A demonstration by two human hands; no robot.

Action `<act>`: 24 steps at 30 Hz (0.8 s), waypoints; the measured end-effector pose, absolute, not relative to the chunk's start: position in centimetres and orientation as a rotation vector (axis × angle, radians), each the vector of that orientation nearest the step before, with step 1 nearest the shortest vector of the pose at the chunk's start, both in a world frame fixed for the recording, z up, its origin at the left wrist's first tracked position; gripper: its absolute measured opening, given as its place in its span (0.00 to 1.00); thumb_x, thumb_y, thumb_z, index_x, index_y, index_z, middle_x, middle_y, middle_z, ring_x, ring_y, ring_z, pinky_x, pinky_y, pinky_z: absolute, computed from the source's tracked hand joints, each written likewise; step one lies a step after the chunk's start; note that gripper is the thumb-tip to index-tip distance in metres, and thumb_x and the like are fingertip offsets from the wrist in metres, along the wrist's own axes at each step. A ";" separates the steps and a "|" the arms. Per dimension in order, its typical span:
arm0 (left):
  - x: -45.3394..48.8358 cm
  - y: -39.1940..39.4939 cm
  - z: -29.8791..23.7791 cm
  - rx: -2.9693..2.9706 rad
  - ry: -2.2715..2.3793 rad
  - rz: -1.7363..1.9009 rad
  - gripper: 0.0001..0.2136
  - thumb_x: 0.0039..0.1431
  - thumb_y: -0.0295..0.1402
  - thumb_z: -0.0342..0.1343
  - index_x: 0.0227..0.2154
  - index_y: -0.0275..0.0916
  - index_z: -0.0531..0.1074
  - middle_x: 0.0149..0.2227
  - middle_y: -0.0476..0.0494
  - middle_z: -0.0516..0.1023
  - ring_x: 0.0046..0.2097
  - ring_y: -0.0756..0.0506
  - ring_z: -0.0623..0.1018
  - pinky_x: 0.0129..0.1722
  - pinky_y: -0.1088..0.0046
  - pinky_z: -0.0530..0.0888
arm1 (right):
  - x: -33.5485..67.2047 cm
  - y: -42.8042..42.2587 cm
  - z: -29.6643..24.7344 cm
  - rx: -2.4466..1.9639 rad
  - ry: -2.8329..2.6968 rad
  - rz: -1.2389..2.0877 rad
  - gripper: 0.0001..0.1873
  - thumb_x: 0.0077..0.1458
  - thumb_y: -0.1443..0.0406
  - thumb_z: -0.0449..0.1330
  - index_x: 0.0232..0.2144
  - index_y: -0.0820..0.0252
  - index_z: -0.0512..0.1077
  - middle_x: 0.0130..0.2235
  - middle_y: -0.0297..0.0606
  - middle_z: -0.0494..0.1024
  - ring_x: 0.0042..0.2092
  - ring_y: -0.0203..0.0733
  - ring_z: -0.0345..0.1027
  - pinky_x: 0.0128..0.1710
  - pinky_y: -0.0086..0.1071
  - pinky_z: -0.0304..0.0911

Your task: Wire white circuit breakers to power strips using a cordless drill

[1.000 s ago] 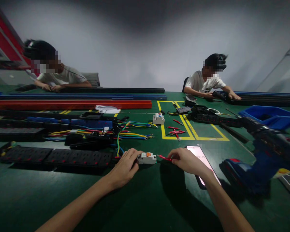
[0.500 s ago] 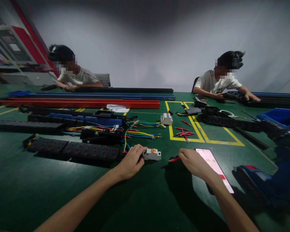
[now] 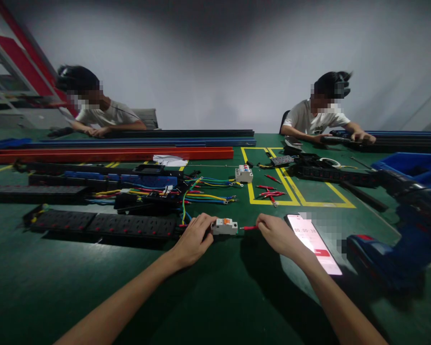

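A white circuit breaker [image 3: 225, 227] with an orange toggle is gripped at its left end by my left hand [image 3: 196, 235], close to the table. My right hand [image 3: 276, 233] pinches a short red wire [image 3: 250, 228], whose tip points left at the breaker's right end. Whether that tip is inside the terminal I cannot tell. Left of my left hand lies a black socket strip [image 3: 100, 225]. Beyond my hands are several loose red wires [image 3: 271, 194] and another white breaker [image 3: 243, 174]. A lit phone [image 3: 318, 247] lies beside my right wrist.
A blue power drill [image 3: 391, 244] stands at the right, before a blue bin [image 3: 416, 167]. Bundled coloured wires [image 3: 211, 197], more strips and an orange rail [image 3: 129, 154] lie at the left. Two people [image 3: 106, 115] sit across the green table [image 3: 201, 297].
My right hand has moved left, bringing the red wire's tip up to the breaker. My left hand keeps its hold. The view has shifted slightly to the right.
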State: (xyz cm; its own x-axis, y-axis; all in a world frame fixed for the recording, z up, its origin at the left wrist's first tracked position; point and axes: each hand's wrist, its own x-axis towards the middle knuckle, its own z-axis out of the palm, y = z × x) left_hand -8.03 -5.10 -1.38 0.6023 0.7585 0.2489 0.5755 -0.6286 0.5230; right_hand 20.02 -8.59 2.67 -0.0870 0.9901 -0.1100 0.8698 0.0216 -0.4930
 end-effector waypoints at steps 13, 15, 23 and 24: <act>-7.9 -5.3 -0.9 2.418 1.064 0.636 0.19 0.60 0.25 0.46 0.54 0.42 0.64 0.48 0.42 0.68 0.46 0.42 0.68 0.48 0.62 0.66 | 19.4 -8.9 2.4 -1.733 -2.090 0.672 0.11 0.59 0.66 0.49 0.39 0.59 0.70 0.40 0.39 0.74 0.39 0.37 0.65 0.38 0.29 0.55; -7.9 -5.4 -0.8 2.412 1.062 0.636 0.19 0.60 0.25 0.46 0.54 0.42 0.63 0.48 0.42 0.68 0.46 0.42 0.68 0.48 0.61 0.66 | 19.7 -8.8 2.6 -1.697 -2.115 0.657 0.11 0.58 0.68 0.50 0.41 0.59 0.71 0.42 0.39 0.73 0.42 0.38 0.65 0.41 0.30 0.56; -8.0 -5.3 -0.8 2.410 1.059 0.629 0.19 0.61 0.24 0.46 0.54 0.44 0.63 0.48 0.43 0.68 0.47 0.42 0.69 0.49 0.61 0.66 | 20.5 -8.6 2.7 -1.672 -2.136 0.715 0.23 0.56 0.70 0.55 0.54 0.54 0.66 0.44 0.38 0.75 0.44 0.39 0.67 0.44 0.33 0.60; -7.9 -5.3 -0.8 2.411 1.059 0.630 0.19 0.61 0.24 0.46 0.54 0.44 0.63 0.48 0.43 0.68 0.47 0.42 0.69 0.49 0.61 0.66 | 20.7 -8.7 2.7 -1.657 -2.130 0.769 0.26 0.55 0.70 0.55 0.57 0.53 0.63 0.43 0.38 0.75 0.43 0.39 0.68 0.44 0.33 0.61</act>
